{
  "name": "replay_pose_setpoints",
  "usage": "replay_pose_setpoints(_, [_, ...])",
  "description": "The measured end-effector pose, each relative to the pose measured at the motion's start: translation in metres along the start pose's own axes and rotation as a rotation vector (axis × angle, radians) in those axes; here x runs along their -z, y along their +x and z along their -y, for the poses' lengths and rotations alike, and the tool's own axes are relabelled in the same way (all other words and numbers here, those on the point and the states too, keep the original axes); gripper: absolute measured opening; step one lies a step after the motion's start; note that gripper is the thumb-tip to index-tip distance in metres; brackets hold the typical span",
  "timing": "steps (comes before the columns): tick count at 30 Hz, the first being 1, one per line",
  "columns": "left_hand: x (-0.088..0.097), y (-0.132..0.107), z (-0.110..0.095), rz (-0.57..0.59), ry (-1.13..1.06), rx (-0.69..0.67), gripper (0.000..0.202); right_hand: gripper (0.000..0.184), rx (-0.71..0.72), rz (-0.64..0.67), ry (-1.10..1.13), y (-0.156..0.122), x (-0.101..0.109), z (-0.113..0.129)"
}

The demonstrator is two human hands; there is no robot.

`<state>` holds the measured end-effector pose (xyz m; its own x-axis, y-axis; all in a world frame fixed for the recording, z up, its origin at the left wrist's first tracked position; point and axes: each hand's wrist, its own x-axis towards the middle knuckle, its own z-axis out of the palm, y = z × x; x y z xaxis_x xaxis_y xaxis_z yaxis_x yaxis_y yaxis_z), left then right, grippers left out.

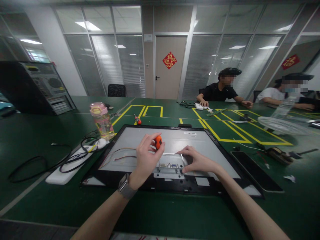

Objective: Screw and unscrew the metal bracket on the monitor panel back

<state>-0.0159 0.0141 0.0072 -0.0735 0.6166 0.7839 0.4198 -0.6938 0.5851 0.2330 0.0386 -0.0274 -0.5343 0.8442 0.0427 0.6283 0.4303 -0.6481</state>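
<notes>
Screwdriver (158,142) stands near upright at frame centre, pinched by the left hand (147,156), a hold apparently chosen to keep it square to the bracket (166,175) below. Right hand (198,161), thumb spread from fingers, sits at the bracket's right edge, likely to steady it; a firm grip cannot be confirmed. Bracket lies on the panel (212,145), itself flat on the worktop (172,213), presumably for full support.
</notes>
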Motion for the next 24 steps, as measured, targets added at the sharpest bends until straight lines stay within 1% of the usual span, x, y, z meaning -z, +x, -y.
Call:
replay_pose_setpoints(3, [0.0006,0.0004,-0.0002,-0.012,0.003,-0.008,0.027,0.072,-0.035,0.010,-0.015,-0.0002,0.0000,0.0014])
replay_pose_setpoints(9, [0.0020,0.0018,0.0007,-0.026,-0.016,0.016,0.028,0.073,-0.036,0.013,-0.001,0.0014,-0.0014,-0.0004])
replay_pose_setpoints(18, [0.0025,0.0030,0.0001,-0.040,0.011,-0.002,0.028,0.073,-0.019,0.013,0.006,0.0006,-0.0012,-0.0042])
replay_pose_setpoints(24, [0.0032,0.0025,0.0001,-0.028,0.008,0.010,0.028,0.073,-0.027,0.020,0.016,0.0009,-0.0006,-0.0015])
